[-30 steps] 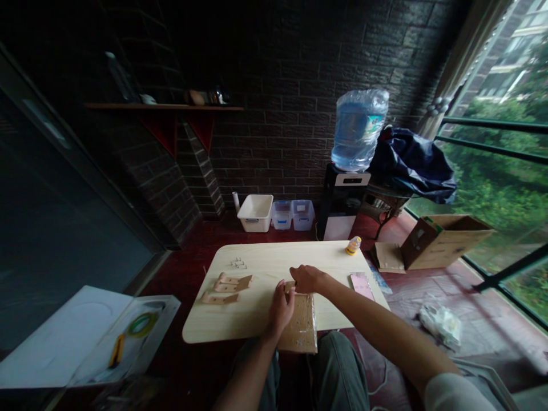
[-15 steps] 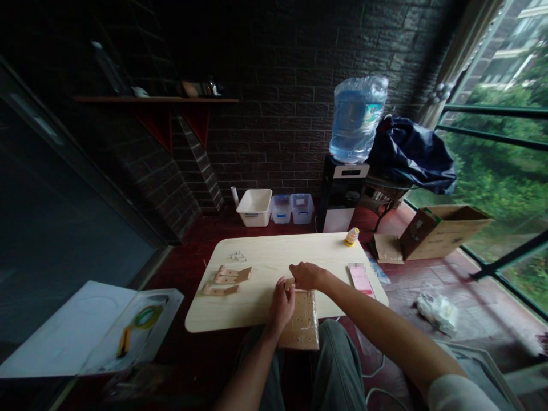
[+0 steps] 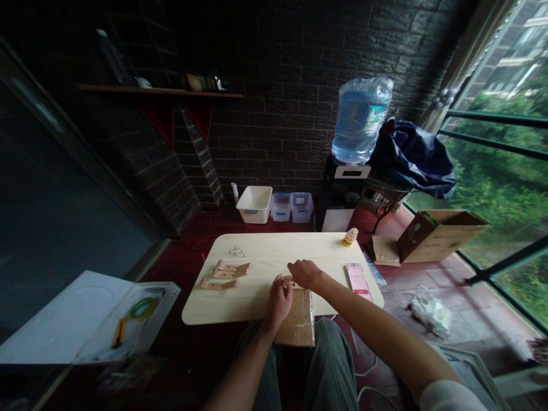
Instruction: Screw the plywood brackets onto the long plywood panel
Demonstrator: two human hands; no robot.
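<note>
Brown cardboard, covered in clear tape, makes up the flat box (image 3: 298, 324) that juts over the near edge of your pale table (image 3: 261, 251). At its far end, your left hand (image 3: 279, 302) is partly curled, thumb and fingers closed on a small tan piece (image 3: 287, 280). Your right hand (image 3: 305, 274) bends inward just beside it on the right; how tightly it closes, or on what, cannot be told. Left of your hands lie wooden brackets (image 3: 231, 270), with small screws (image 3: 236, 251) beyond them, farther from you.
</note>
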